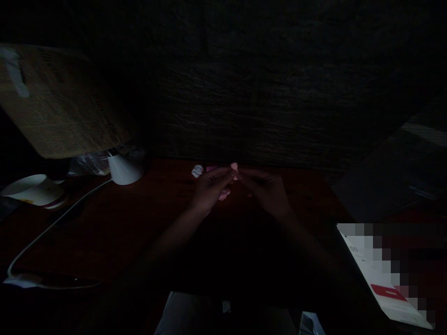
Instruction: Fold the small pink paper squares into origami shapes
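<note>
Over the dark red-brown table, my left hand (pixel 209 188) and my right hand (pixel 267 188) meet with their fingertips closed. Between them they pinch a small pink lump (pixel 234 168), soft-looking like modelling clay, though the dim light hides its exact kind. Another pink lump (pixel 224 194) lies on the table just beside my left hand's fingers. Behind that hand sits a white crumpled ball (pixel 197 170). A flat magenta piece (pixel 211 168) shows partly above my left knuckles.
To the left, a paper cup (pixel 33 190) lies tilted near a white cone-shaped lamp base (pixel 125 168) with a white cable (pixel 52 228). Above them is a brown cardboard-like panel (pixel 66 102). A dark textured wall (pixel 244 93) rises behind. A white printed box (pixel 377 279) stands right.
</note>
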`<state>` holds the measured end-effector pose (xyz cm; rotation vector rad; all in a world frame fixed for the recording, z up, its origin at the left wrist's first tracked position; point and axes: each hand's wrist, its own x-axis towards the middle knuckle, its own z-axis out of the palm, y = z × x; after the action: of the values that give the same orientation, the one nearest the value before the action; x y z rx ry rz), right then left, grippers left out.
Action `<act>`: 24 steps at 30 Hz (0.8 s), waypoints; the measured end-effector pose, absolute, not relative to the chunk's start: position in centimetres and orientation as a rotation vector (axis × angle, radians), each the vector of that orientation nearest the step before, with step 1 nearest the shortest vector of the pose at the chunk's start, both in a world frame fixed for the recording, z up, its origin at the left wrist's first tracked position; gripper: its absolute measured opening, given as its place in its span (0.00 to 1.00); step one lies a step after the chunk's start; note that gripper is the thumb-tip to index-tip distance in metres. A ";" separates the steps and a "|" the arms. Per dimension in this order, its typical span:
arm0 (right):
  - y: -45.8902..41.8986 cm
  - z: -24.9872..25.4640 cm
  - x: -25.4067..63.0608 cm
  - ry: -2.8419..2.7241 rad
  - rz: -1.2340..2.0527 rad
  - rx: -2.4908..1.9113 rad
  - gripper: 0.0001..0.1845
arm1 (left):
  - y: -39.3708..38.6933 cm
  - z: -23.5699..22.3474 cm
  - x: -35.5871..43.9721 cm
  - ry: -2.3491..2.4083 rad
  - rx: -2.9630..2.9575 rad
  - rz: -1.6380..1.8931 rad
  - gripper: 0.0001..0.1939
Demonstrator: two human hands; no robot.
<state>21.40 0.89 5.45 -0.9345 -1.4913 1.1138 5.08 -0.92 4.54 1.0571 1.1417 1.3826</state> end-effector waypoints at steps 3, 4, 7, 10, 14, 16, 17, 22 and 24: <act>0.9 5.4 21.4 -1.500 1.111 -0.952 0.16 | -0.9 4.6 5.1 1.144 1.062 1.381 0.21; 0.9 5.4 21.4 -1.504 1.109 -0.959 0.16 | -0.9 4.6 5.1 1.139 1.065 1.382 0.21; 1.0 5.4 21.5 -1.520 1.108 -0.973 0.16 | -0.8 4.6 5.1 1.129 1.059 1.372 0.20; 1.1 5.4 21.6 -1.523 1.095 -0.973 0.15 | -0.8 4.6 5.1 1.124 1.044 1.372 0.21; 1.0 5.3 21.4 -1.526 1.075 -0.972 0.16 | -0.8 4.7 5.1 1.134 1.051 1.382 0.22; 1.0 5.2 21.3 -1.537 1.068 -0.978 0.16 | -0.9 4.8 5.0 1.152 1.046 1.379 0.22; 0.9 5.2 21.3 -1.545 1.067 -0.979 0.16 | -0.9 4.8 5.0 1.157 1.041 1.376 0.22; 0.8 5.0 21.2 -1.576 1.019 -0.986 0.16 | -0.9 4.8 5.0 1.148 1.008 1.374 0.20; 0.7 4.9 21.2 -1.598 0.986 -0.977 0.16 | -0.8 4.7 4.9 1.131 0.999 1.380 0.19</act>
<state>21.17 0.71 4.90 -0.9771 -1.5982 0.9861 4.90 -0.80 4.66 0.9990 1.1310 1.3804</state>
